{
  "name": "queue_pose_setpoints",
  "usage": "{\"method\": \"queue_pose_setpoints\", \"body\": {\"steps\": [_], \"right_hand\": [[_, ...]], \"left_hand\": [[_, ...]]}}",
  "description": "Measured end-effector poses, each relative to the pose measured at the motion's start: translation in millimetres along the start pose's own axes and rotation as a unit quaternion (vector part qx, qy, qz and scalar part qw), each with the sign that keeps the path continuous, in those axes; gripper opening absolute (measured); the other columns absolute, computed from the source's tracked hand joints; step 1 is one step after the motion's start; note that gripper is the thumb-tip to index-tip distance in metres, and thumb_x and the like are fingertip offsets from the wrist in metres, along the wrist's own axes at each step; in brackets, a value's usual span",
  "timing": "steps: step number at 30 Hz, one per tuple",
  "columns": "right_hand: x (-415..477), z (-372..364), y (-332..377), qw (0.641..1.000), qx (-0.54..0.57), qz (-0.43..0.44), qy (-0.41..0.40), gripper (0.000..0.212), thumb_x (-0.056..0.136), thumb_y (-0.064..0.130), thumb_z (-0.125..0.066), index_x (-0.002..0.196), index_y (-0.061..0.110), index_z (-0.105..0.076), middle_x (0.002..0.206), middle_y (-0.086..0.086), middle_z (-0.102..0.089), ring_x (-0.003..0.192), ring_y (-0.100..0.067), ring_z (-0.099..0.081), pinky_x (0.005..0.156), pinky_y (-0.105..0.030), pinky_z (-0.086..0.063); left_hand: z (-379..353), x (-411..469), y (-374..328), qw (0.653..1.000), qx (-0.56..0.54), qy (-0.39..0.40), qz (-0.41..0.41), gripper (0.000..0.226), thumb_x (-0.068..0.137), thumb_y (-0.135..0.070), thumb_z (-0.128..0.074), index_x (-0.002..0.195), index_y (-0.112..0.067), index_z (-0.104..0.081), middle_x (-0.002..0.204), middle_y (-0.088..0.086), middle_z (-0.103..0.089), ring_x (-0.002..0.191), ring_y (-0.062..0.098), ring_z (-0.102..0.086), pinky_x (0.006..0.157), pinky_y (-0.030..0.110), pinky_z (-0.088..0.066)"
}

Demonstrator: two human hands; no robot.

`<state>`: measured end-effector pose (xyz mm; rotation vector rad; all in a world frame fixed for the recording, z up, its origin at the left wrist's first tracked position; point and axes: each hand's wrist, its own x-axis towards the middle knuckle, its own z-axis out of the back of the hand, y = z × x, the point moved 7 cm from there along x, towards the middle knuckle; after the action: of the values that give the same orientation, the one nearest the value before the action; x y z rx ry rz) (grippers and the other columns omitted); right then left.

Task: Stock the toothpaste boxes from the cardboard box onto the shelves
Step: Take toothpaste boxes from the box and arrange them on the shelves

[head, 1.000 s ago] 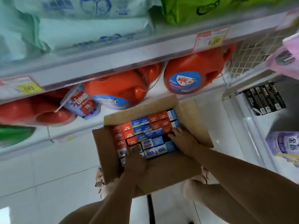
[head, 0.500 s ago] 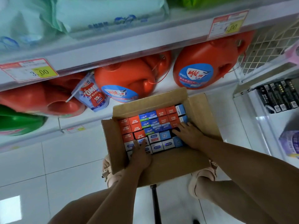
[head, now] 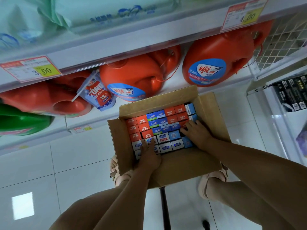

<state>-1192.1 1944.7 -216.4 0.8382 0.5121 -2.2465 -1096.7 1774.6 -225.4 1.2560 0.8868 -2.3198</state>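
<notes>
Reference: rightmost orange detergent jug (head: 214,63). Left of it: second orange jug (head: 132,77), OMO refill pouch (head: 98,92), green jug (head: 21,120). Above it: price tag (head: 243,15). Right of it: wire mesh (head: 282,45), black cartons (head: 290,95).

A shop is shown, by goods kept in rows with prices posted. Above the cardboard box (head: 182,165), a white shelf (head: 132,42) is fronted with printed price tags (head: 244,16) bearing yellow price fields. Under that shelf, just beyond the cardboard box, red jugs (head: 214,63) of one brand are lined up, with a pouch (head: 98,93) hung among them and a green jug (head: 21,120) further left. Soft packs (head: 108,12) are stacked higher up. Right of the cardboard box, black cartons (head: 292,93) are racked on a second unit. The cardboard box is packed with toothpaste boxes (head: 159,128) and is set on a white tiled floor (head: 66,163).
</notes>
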Motion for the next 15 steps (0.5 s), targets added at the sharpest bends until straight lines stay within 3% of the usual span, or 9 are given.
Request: {"method": "queue_pose_setpoints", "body": {"steps": [9, 15], "right_hand": [[-4.8, 0.6, 1.4, 0.999, 0.021, 0.034, -0.018, 0.059, 0.091, 0.013, -0.055, 0.144, 0.016, -0.029, 0.147, -0.014, -0.035, 0.138, -0.03, -0.026, 0.111, -0.042, -0.023], [-6.4, 8.4, -5.7, 1.0, 0.017, 0.0, -0.013, 0.062, 0.089, 0.016, -0.057, 0.143, 0.015, -0.026, 0.141, -0.018, -0.037, 0.131, -0.033, -0.032, 0.109, -0.045, -0.025]], "left_hand": [[0.0, -0.8, -2.3, 1.0, -0.007, 0.012, 0.016, 0.075, 0.097, -0.02, -0.049, 0.152, -0.028, 0.001, 0.156, 0.006, 0.025, 0.146, 0.028, 0.011, 0.118, 0.042, -0.01], [6.2, -5.2, -3.0, 0.998, -0.046, 0.008, 0.03, 0.07, 0.096, -0.019, -0.052, 0.152, -0.023, -0.01, 0.159, 0.004, 0.014, 0.147, 0.025, -0.009, 0.118, 0.038, -0.021]]}}
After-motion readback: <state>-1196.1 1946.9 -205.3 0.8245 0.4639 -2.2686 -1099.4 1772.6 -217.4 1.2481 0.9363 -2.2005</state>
